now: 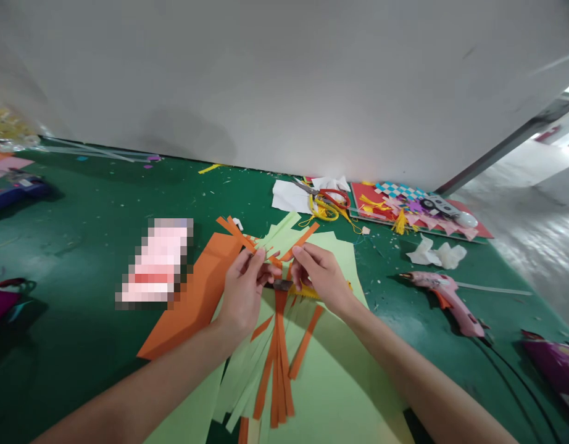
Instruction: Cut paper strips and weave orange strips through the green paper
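From my remote seat I see the left hand point(245, 287) with thumb and forefinger drawn together at a cluster of paper strips; which piece they grip I can't tell. The right hand point(326, 277) pinches a narrow, flat orange strip point(308, 233) between its fingertips, its other fingers curled in. That strip slants between the two hands, over the light green sheets point(344, 382), which are smooth, matte and overlapping.

Nearer me, long orange strips point(279, 370), straight-edged and slightly spread, fan out with pale green strips point(247, 373). Under the hands I make out a dark bar point(282, 285) and a toothed-looking yellow piece point(307, 291), both partly covered by fingers and paper. A plain orange sheet point(192, 308) lies to the left, and beside it a pixelated pinkish rectangle point(155, 265) I can't identify.

On the worn green tabletop point(103, 197), speckled with scraps, a glossy pink glue gun point(451, 299) rests on the right near crumpled white tissue point(436, 253). Beyond the sheets, red-handled scissors point(337, 197) lie tangled with yellow cord. A red board point(484, 231) carries a jumble of cut pieces, and a pale, smooth panel point(266, 80) walls off the far edge.
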`<state>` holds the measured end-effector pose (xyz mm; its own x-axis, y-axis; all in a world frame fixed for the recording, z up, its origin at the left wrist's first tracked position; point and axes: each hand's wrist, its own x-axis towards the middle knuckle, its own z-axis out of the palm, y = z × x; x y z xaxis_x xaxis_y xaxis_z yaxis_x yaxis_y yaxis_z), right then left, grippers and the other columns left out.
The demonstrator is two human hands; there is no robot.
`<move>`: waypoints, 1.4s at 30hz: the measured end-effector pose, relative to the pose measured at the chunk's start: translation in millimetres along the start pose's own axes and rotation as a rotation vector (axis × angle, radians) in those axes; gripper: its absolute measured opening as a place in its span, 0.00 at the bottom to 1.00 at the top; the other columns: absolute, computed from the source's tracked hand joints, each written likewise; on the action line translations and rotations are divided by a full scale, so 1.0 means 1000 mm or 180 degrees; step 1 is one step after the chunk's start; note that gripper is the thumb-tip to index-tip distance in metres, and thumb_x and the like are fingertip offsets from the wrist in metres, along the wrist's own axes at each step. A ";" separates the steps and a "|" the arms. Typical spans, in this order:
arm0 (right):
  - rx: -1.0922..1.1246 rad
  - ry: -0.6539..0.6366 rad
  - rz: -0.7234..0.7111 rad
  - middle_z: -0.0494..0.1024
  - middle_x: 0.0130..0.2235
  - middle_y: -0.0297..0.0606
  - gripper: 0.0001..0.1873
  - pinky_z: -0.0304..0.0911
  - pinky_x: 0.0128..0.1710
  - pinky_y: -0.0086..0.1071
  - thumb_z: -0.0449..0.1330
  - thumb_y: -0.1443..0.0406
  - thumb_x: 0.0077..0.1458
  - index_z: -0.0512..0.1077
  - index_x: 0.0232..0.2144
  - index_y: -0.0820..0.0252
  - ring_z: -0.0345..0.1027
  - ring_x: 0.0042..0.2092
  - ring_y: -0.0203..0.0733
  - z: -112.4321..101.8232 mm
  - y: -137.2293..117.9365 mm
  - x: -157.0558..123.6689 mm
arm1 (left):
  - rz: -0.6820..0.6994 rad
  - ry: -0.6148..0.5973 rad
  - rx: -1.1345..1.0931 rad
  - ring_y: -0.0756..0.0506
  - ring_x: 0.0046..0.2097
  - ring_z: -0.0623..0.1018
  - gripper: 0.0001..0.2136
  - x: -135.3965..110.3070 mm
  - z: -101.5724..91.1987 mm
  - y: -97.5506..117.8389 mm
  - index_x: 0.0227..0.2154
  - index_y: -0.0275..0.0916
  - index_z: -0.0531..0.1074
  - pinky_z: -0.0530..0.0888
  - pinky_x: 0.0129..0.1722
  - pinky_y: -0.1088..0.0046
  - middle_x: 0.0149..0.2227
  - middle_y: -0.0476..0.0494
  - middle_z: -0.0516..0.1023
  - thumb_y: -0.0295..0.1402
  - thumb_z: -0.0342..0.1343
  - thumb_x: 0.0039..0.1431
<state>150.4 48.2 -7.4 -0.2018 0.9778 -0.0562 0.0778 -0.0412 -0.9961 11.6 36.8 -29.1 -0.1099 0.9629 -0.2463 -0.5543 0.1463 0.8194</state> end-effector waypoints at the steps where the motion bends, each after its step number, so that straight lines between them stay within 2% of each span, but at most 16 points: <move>1: 0.0068 -0.0024 0.0005 0.68 0.18 0.28 0.18 0.51 0.18 0.24 0.50 0.56 0.61 0.60 0.22 0.59 0.60 0.18 0.29 0.000 0.000 0.000 | 0.0005 0.0000 -0.0005 0.53 0.25 0.74 0.11 0.000 0.000 0.000 0.24 0.37 0.64 0.67 0.23 0.82 0.19 0.53 0.71 0.33 0.61 0.52; 12: 0.0117 -0.0030 -0.0084 0.69 0.20 0.28 0.17 0.51 0.19 0.24 0.51 0.56 0.61 0.64 0.24 0.60 0.62 0.19 0.29 0.002 0.003 -0.002 | -0.0032 0.0009 0.0007 0.53 0.25 0.74 0.11 0.000 0.002 0.002 0.25 0.37 0.65 0.67 0.23 0.82 0.20 0.53 0.70 0.34 0.62 0.51; 19: 0.0224 0.0211 -0.0129 0.69 0.22 0.30 0.20 0.50 0.18 0.24 0.51 0.55 0.60 0.63 0.21 0.60 0.61 0.19 0.29 0.004 0.006 -0.001 | -0.0032 -0.0031 -0.0044 0.53 0.25 0.74 0.12 0.001 0.000 0.000 0.25 0.37 0.66 0.67 0.24 0.81 0.20 0.54 0.70 0.35 0.63 0.50; 29: 0.0474 0.0114 0.0197 0.69 0.21 0.31 0.21 0.46 0.17 0.25 0.53 0.52 0.59 0.63 0.21 0.61 0.61 0.18 0.29 0.005 0.006 -0.002 | -0.0032 -0.0006 -0.0018 0.54 0.25 0.74 0.10 0.000 0.001 0.001 0.26 0.36 0.67 0.66 0.23 0.82 0.22 0.53 0.72 0.34 0.62 0.52; 37: 0.0286 0.0226 -0.0070 0.69 0.21 0.30 0.20 0.48 0.17 0.25 0.52 0.53 0.59 0.63 0.21 0.60 0.60 0.18 0.29 0.006 0.006 -0.002 | -0.0032 -0.0029 -0.0017 0.54 0.25 0.74 0.10 0.000 0.000 0.001 0.26 0.36 0.67 0.66 0.24 0.81 0.21 0.54 0.70 0.34 0.62 0.51; 42: 0.0272 0.0273 -0.0028 0.69 0.21 0.30 0.21 0.48 0.17 0.25 0.52 0.52 0.59 0.62 0.21 0.59 0.59 0.18 0.29 0.006 0.005 -0.002 | -0.0031 0.0003 -0.0021 0.53 0.25 0.74 0.11 0.000 0.001 0.001 0.24 0.37 0.66 0.66 0.24 0.81 0.20 0.55 0.69 0.35 0.63 0.50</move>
<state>145.4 44.5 -12.8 -0.1175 0.9921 -0.0450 -0.0078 -0.0462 -0.9989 11.7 37.3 -27.6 -0.1052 0.9612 -0.2548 -0.5609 0.1542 0.8134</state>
